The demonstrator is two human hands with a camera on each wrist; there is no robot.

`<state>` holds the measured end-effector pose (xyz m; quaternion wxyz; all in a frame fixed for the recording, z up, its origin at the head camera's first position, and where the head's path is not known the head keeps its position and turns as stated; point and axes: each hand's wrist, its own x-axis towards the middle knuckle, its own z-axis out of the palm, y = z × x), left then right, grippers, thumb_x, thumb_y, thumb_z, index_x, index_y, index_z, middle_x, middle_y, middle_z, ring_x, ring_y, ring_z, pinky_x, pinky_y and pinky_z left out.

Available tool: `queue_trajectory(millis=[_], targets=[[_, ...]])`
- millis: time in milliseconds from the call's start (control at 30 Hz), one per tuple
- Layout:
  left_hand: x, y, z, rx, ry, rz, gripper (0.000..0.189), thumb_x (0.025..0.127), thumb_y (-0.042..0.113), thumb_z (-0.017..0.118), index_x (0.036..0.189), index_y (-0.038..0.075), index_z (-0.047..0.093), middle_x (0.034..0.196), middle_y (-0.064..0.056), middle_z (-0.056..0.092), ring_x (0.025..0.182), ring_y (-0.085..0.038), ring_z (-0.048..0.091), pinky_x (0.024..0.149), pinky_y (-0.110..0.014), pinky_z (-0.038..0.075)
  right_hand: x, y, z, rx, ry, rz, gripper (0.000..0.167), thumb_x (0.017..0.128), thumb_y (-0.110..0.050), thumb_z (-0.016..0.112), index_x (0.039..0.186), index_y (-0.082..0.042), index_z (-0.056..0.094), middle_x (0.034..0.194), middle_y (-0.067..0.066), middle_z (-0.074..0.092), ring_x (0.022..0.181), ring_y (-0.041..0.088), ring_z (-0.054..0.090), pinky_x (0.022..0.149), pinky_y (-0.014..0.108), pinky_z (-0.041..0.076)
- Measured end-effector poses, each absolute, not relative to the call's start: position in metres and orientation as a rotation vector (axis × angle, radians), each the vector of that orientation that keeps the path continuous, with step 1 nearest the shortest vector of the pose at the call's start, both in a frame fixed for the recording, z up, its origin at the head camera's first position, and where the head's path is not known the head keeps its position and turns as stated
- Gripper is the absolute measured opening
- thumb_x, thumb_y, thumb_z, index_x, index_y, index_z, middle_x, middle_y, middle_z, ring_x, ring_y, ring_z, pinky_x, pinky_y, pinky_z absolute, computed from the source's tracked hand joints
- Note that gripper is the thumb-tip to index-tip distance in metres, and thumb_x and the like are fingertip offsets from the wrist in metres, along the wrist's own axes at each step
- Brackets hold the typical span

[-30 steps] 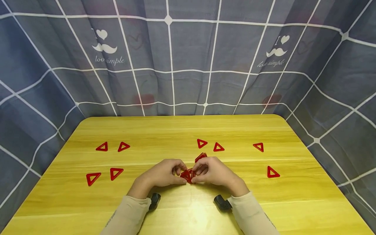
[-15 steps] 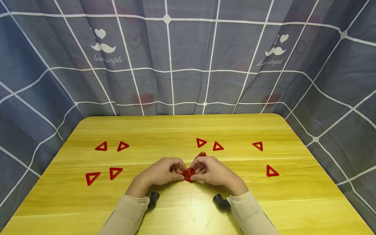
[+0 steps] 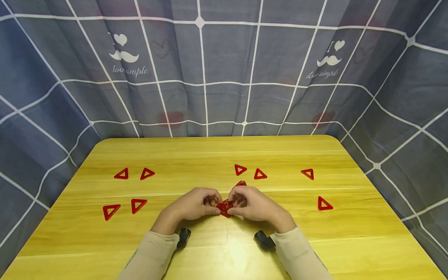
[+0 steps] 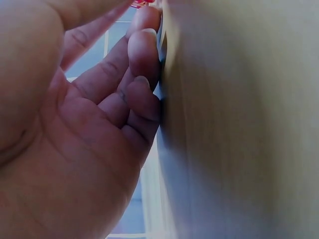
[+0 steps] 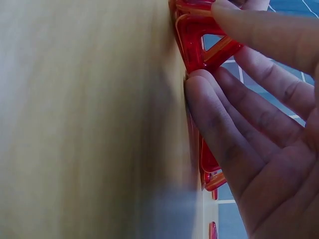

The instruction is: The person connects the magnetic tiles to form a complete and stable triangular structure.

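Observation:
Between both hands, low over the middle of the table, red translucent triangular tiles (image 3: 223, 209) stand joined in a small cluster. My left hand (image 3: 189, 205) pinches its left side with thumb and fingertips; in the left wrist view only a sliver of red shows at the top. The right hand (image 3: 259, 205) holds the right side between thumb and fingers. One tile's open triangular frame (image 5: 192, 40) shows plainly in the right wrist view. Just behind the right hand lie more red tiles (image 3: 240, 183), partly hidden by it.
Several loose red triangles lie flat: a left group including one triangle (image 3: 111, 212), a pair at the back with one triangle (image 3: 260, 174), and two at the right, the nearer triangle (image 3: 324, 203) among them. A grey checked curtain (image 3: 224, 101) borders the wooden table (image 3: 196, 155).
The tiles between my hands have drawn closer together into a more compact cluster. Both hands have shifted only slightly; the loose triangles lie where they were.

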<state>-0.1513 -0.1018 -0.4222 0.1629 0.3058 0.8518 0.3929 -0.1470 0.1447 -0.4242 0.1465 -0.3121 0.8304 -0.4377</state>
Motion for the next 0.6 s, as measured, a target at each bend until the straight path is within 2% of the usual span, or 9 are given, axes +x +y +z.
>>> queue_trajectory(millis=[433,600], targets=[[-0.1501,-0.0980,-0.4190,0.845,2.471,1.108,0.016,0.088,0.017,0.080,0.097,0.016,0.067,0.079,0.005,0.058,0.074,-0.011,0.056,0.069,-0.031,0.048,-0.1448,0.1409,-0.4222,-0.898,2.467,-1.200,0.020,0.089,-0.011,0.079,0.103,-0.014,0.064,0.095,-0.006,0.065,0.086,0.009,0.065,0.078,0.028,0.054],[-0.1504,-0.0982,-0.4201,0.808,2.486,1.120,0.018,0.085,0.018,0.083,0.093,0.017,0.067,0.077,0.005,0.059,0.073,-0.012,0.057,0.068,-0.031,0.048,-0.1453,0.1396,-0.4220,-0.869,2.457,-1.203,0.029,0.089,-0.015,0.080,0.114,-0.011,0.065,0.098,-0.003,0.065,0.086,0.009,0.065,0.079,0.027,0.055]])
